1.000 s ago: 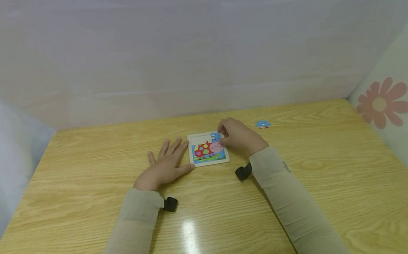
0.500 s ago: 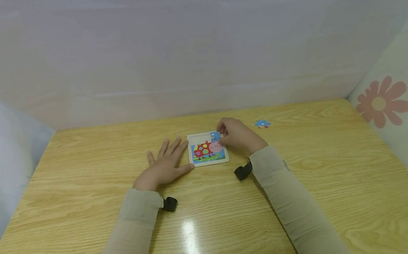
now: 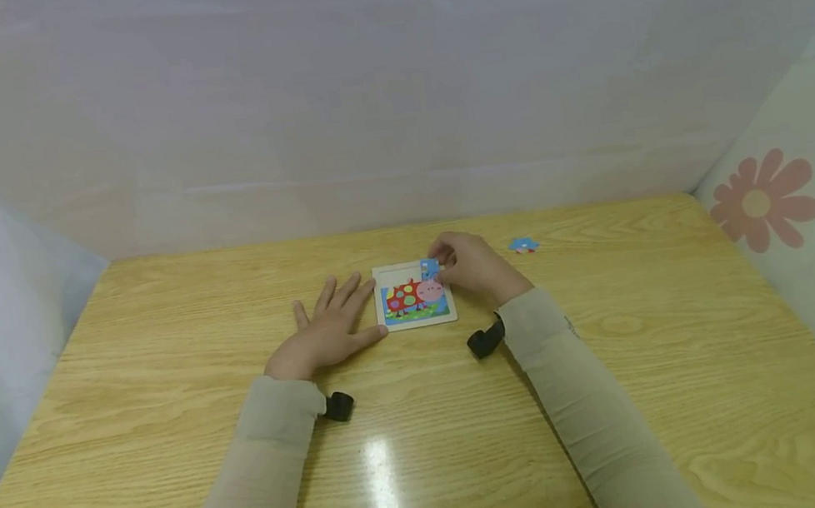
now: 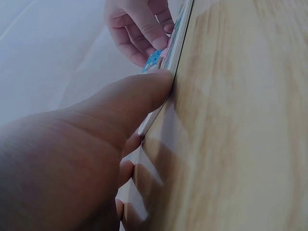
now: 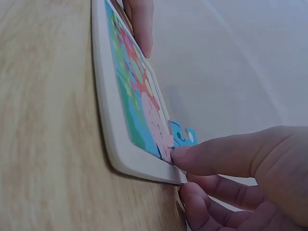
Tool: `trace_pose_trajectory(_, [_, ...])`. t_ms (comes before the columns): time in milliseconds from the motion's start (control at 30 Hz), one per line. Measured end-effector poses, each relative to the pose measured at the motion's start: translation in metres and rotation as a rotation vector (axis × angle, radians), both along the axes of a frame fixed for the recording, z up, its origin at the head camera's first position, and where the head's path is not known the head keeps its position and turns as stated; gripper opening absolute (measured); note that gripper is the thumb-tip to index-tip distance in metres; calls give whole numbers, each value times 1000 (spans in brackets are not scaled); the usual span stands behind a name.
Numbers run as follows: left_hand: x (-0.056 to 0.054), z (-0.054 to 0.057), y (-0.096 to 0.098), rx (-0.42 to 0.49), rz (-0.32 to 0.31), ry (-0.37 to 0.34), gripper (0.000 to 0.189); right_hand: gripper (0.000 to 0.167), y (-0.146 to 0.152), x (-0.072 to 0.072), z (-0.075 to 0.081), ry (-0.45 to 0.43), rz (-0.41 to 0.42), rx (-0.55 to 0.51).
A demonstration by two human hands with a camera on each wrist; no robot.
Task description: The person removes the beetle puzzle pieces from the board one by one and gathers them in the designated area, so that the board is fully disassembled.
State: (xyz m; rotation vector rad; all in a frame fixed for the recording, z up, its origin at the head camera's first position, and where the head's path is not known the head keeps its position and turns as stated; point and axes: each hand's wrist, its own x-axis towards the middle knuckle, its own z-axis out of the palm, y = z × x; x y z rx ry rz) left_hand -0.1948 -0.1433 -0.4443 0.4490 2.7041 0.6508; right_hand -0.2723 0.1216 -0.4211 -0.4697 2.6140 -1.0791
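Observation:
A framed jigsaw puzzle (image 3: 417,316) of a red spotted bug with a pink face lies flat on the table. My right hand (image 3: 479,267) pinches a blue puzzle piece (image 3: 429,268) at the frame's far right corner. In the right wrist view this blue piece (image 5: 182,133) stands tilted above the frame, by the thumb tip. My left hand (image 3: 327,330) lies with fingers spread, its thumb (image 4: 154,84) and a fingertip touching the frame's left edge. Bare tray shows at the frame's upper left.
Another blue puzzle piece (image 3: 524,246) with some red lies on the wooden table (image 3: 430,452), to the right beyond my right hand. Pale cloth (image 3: 390,105) hangs along the table's back, and flowered cloth (image 3: 814,241) at the right.
My right hand has shifted slightly up and left, and the blue piece it pinches now sits a little higher and more tilted. The left hand stays in place.

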Motion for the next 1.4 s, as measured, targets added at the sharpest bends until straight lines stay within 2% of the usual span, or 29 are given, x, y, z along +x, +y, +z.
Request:
trace_pose_trajectory(300, [-1, -1, -1, 3, -1, -2, 87, 22, 3, 1, -1, 49, 10, -41])
trace_pose_trajectory(633, [0, 1, 1, -15, -2, 9, 85, 12, 5, -3, -1, -3, -56, -124])
trace_pose_trajectory(867, [-4, -10, -2, -1, 7, 8, 88, 12, 9, -6, 1, -22, -82, -185])
trace_pose_trajectory(1067, [-1, -3, -2, 11, 4, 7, 88, 12, 8, -6, 5, -67, -104, -239])
trace_pose_trajectory(1200, [1, 1, -3, 23, -3, 17, 87, 13, 10, -7, 8, -55, -112, -257])
trace_pose_trajectory(1400, [3, 2, 0, 11, -12, 8, 86, 17, 16, -4, 12, -98, -154, -365])
